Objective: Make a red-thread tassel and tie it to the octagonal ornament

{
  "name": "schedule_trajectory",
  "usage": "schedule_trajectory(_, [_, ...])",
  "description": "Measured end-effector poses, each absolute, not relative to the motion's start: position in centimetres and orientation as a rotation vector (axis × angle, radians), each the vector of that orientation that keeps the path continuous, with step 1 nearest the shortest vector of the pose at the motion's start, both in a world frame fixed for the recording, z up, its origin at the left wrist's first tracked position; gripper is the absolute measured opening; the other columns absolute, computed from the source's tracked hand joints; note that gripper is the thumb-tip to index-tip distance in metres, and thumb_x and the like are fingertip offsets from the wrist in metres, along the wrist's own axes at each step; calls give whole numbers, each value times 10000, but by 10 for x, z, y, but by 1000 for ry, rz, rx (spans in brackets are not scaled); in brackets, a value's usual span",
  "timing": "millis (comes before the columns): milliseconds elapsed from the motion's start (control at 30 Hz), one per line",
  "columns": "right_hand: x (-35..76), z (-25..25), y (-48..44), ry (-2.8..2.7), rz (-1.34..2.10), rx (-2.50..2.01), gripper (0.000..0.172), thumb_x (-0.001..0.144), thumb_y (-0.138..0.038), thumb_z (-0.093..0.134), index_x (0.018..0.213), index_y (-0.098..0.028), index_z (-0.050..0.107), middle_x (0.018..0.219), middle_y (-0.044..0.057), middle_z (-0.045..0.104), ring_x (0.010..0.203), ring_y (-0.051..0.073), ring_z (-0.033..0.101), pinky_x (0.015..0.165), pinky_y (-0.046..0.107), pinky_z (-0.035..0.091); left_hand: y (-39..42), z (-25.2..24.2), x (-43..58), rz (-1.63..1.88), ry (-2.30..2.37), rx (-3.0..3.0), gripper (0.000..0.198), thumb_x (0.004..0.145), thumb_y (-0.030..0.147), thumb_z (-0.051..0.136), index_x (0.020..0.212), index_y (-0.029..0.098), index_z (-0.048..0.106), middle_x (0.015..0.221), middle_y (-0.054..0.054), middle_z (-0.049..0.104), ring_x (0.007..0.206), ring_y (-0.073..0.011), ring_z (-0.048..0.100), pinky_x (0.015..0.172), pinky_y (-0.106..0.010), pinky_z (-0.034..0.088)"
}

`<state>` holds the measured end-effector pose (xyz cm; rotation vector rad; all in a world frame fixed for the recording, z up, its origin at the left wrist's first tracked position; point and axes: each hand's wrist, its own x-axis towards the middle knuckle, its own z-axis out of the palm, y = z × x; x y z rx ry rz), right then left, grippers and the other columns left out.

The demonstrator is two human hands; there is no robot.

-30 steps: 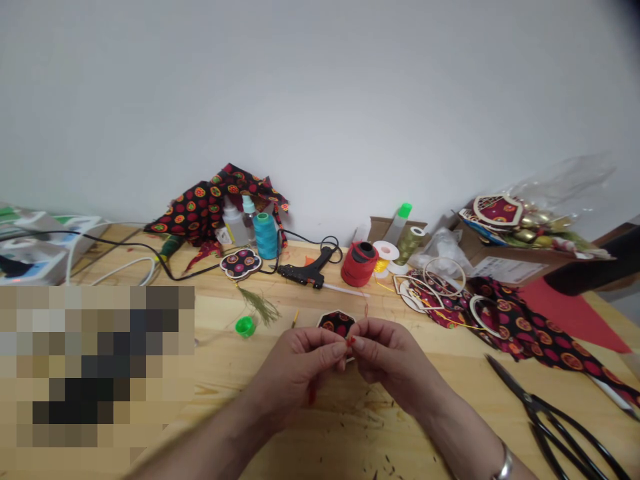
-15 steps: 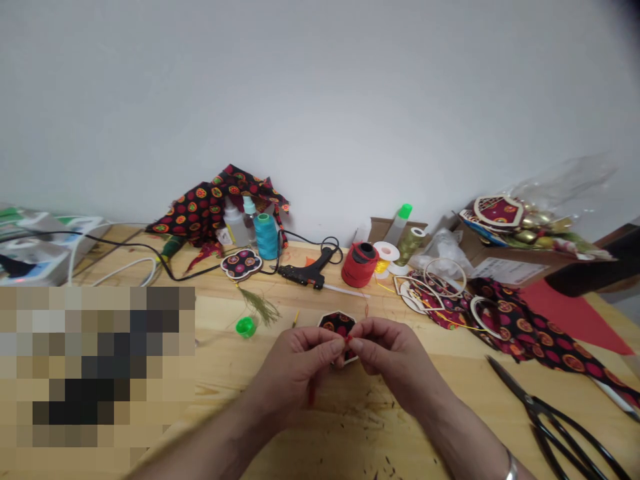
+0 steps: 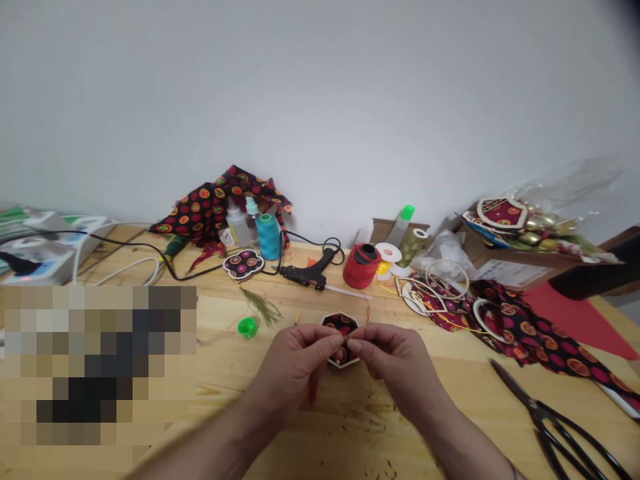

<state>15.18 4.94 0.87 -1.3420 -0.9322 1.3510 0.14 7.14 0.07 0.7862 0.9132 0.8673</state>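
Observation:
My left hand [image 3: 300,357] is closed in a pinch, thumb against index finger, on red thread that is mostly hidden by the fingertips. A strand of red [image 3: 313,388] hangs below its palm. My right hand [image 3: 393,353] pinches the same thread, its fingertips almost touching the left ones. Behind the fingers lies an octagonal fabric-covered piece [image 3: 338,323] with a pale wooden rim, partly hidden. A loose red thread end [image 3: 369,312] shows just above my right hand, near the red thread spool [image 3: 361,267].
Black scissors [image 3: 537,410] lie at right, beside patterned fabric [image 3: 545,333] and wooden rings [image 3: 487,320]. A glue gun [image 3: 313,272], a blue thread cone [image 3: 269,238] and a flower-shaped piece [image 3: 243,264] line the back. A green cap [image 3: 247,327] sits left of my hands.
Both hands stay pinched together above the octagonal piece. The fingertips have shifted slightly, and less red shows between them. The whole view has moved slightly.

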Motion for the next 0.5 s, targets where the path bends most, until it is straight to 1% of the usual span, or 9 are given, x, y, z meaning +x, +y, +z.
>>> schedule_trajectory(100, [151,10,49,-954,1351,-1362,115,602,-266,758,628,-154,749,495,-26,614,405,42,339,389,200,252,71,1,2,878,933,790,168,640,316,792,617,157,743,537,19,664,288,-38,411,291,-175,296])
schedule_trajectory(167, [150,10,48,-964,1353,-1369,123,606,-273,754,619,-152,744,497,-25,615,407,43,339,396,202,262,71,1,2,881,948,796,172,644,321,787,611,160,736,464,36,623,265,-47,405,283,-182,296])
schedule_trajectory(267, [149,11,47,-977,1357,-1366,122,616,-276,742,605,-156,725,507,-24,618,432,55,381,424,204,301,71,0,2,885,968,806,177,648,326,783,602,165,724,365,67,537,245,-57,391,280,-185,298])
schedule_trajectory(400, [148,11,45,-1044,1344,-1376,113,645,-267,713,621,-157,707,541,-18,623,494,75,444,479,206,350,71,0,1,899,993,822,179,642,329,784,611,165,719,330,84,490,244,-58,378,285,-182,307])
schedule_trajectory(500, [147,10,44,-1067,1348,-1400,115,649,-262,705,661,-148,700,587,-6,641,509,73,455,485,202,350,71,-1,1,909,1011,839,190,649,337,779,623,158,719,318,87,469,248,-61,377,283,-176,295])
